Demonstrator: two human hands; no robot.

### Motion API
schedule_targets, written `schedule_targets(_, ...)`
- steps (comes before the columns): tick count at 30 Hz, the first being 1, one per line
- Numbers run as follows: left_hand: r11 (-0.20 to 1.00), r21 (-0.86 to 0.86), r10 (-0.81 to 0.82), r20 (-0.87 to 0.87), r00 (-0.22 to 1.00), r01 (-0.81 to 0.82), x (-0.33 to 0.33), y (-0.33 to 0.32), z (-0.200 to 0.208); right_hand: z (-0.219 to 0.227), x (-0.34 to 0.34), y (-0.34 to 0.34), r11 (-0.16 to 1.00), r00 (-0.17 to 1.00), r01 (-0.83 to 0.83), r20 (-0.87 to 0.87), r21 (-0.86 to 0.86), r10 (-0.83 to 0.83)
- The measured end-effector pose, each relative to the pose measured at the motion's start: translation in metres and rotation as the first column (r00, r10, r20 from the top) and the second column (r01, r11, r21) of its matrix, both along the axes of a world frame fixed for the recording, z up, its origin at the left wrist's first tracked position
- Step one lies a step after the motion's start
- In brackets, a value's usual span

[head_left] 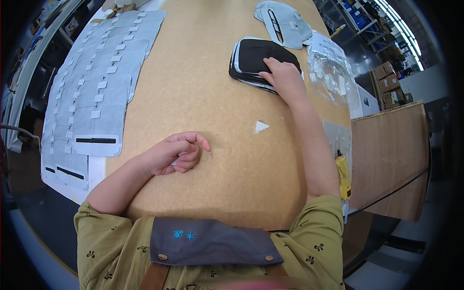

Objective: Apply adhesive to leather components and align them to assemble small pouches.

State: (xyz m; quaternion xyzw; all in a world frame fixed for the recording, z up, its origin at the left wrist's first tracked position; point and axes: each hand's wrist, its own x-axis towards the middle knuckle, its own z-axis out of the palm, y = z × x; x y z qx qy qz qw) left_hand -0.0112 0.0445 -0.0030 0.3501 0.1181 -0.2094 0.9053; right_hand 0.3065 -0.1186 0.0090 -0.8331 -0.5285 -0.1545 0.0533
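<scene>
My right hand rests on a stack of rounded black fabric panels at the far right of the board, thumb and forefinger apart on the top piece. Pale grey layers show along the stack's edges. Nearer to me, my left hand is held over the board with its fingers curled. Small bits of white show between those fingers, apparently a small white piece; most of it is hidden. A small white triangular scrap lies between my two hands.
Overlapping grey panels with white tabs cover the left side. Behind the black stack lie grey slotted panels. A clear plastic bag with white pieces and a yellow glue gun line the right edge, beside a wooden panel.
</scene>
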Motion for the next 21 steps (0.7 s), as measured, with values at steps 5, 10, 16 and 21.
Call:
schedule_targets(5, 1.000, 0.014, -0.022, -0.009, 1.000, 0.022, 0.000, 0.000, 0.000, 0.029, 0.003, 0.001, 0.996, 0.984, -0.033, -0.180, -0.078, 0.019)
schedule_targets(10, 0.999, 0.035, -0.010, -0.007, 1.000, 0.011, 0.001, 0.000, -0.001, 0.023, 0.007, -0.001, 0.999, 0.977, -0.043, -0.210, -0.010, 0.040)
schedule_targets(16, 0.999, 0.049, -0.011, -0.008, 1.000, 0.012, 0.002, -0.001, 0.001, 0.002, 0.011, -0.002, 0.976, 0.992, -0.120, -0.003, 0.181, 0.122)
schedule_targets(21, 0.999, 0.033, -0.006, -0.014, 1.000, 0.006, 0.002, -0.002, 0.001, 0.001, 0.013, -0.004, 0.945, 0.999, -0.009, 0.050, 0.327, -0.008)
